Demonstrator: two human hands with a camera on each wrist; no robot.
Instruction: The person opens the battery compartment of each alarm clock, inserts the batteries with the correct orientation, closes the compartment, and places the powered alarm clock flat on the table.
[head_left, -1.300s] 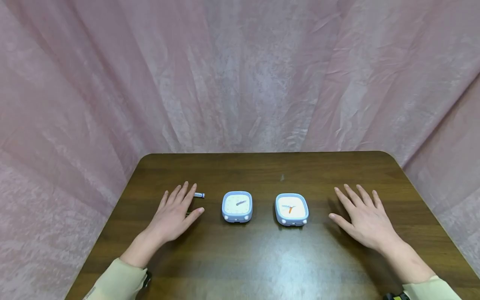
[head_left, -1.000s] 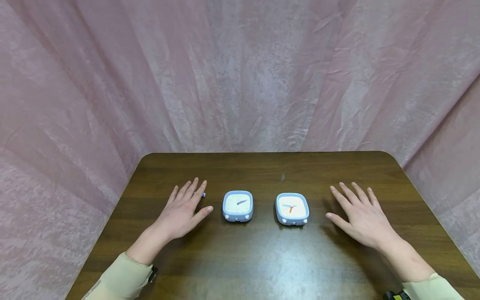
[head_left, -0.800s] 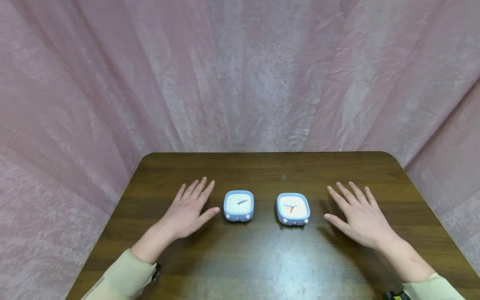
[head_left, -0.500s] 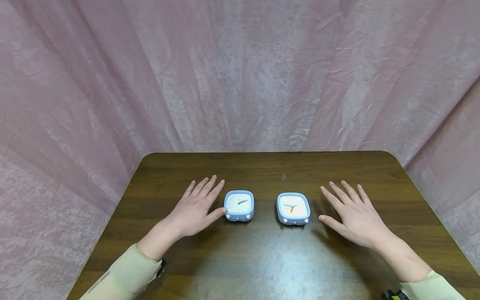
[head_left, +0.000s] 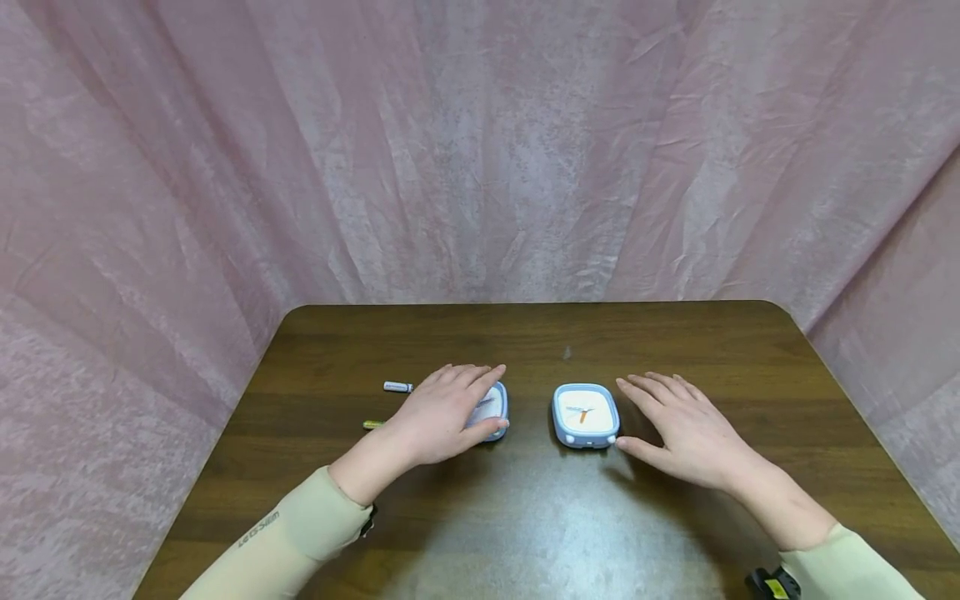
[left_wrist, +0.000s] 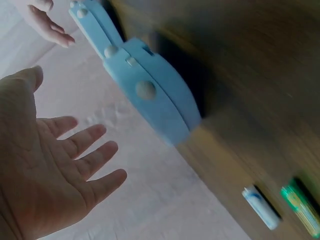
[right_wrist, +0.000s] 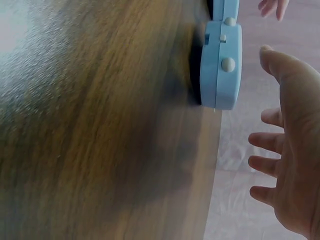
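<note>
Smooth, low-sheen casings that look like blue plastic enclose the right clock and the left clock, with a rounded white button equally smooth and matt. The tabletop shows brown wood grain under a glossy finish that throws back a broad pale glare. Crushed, velvet-like cloth forms the pink curtain, its creased nap shining unevenly. A pale-green sleeve is matt fabric; a green battery, blurred, appears smooth and shiny.
</note>
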